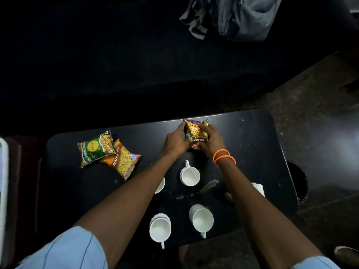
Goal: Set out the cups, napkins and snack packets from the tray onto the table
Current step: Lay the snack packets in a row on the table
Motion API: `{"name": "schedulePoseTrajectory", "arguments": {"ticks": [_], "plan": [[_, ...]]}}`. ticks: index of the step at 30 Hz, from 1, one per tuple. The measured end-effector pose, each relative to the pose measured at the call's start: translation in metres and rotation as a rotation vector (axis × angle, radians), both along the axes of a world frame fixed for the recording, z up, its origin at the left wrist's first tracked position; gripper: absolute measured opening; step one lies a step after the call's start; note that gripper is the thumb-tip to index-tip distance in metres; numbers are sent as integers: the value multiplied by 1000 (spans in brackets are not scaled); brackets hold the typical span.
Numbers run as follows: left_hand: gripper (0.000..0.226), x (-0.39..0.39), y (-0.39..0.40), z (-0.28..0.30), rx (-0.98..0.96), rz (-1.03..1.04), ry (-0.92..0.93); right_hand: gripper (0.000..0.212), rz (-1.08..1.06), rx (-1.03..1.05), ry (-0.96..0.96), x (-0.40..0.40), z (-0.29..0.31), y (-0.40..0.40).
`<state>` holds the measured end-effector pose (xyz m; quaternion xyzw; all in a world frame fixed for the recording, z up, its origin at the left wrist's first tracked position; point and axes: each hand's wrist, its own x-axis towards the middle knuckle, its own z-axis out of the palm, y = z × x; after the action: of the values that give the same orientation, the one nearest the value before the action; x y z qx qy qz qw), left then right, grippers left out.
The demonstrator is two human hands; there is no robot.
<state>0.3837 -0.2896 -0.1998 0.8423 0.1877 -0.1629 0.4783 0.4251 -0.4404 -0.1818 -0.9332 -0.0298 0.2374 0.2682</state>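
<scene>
Both hands hold a brown and yellow "Mixture" snack packet (195, 131) near the far edge of the black table (252, 140). My left hand (175, 141) grips its left side; my right hand (210, 141), with orange bands on the wrist, grips its right side. A green packet (95, 150) lies at the far left, overlapping an orange "Bhujia Sev" packet (124, 162). Several white cups stand on the table: one (190, 175) between my forearms, one (160, 185) mostly hidden under my left arm, and two near me (160, 229), (202, 220). A white napkin (259, 189) peeks out beside my right forearm.
A dark sofa (136, 65) runs behind the table, with a grey bag (239, 16) on it at the top right. Speckled floor (320, 94) lies to the right. A pale object (3, 191) stands at the left edge. No tray is visible.
</scene>
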Motion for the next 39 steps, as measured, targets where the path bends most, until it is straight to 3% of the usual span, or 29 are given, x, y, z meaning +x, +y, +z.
{"name": "schedulePoseTrajectory", "arguments": {"ticks": [3,7,13,20,29,34,39], "plan": [[67,-10,-12,-3,-8,2,33,65,-16,17,-107,-7,3,-5],[59,-7,-20,0,38,158,-69,46,58,12,-223,-13,-2,-1],[61,-1,-16,0,81,107,-21,45,162,-70,-212,-11,-8,9],[67,-9,-18,-2,-23,106,56,43,18,41,-161,-11,-6,-2],[66,-15,-18,1,26,93,3,34,17,20,-187,-20,-4,-2],[60,-22,-4,13,54,105,-31,39,-7,-19,-205,-23,11,5],[40,-40,40,31,154,283,-205,39,46,97,-304,-39,28,57]]}}
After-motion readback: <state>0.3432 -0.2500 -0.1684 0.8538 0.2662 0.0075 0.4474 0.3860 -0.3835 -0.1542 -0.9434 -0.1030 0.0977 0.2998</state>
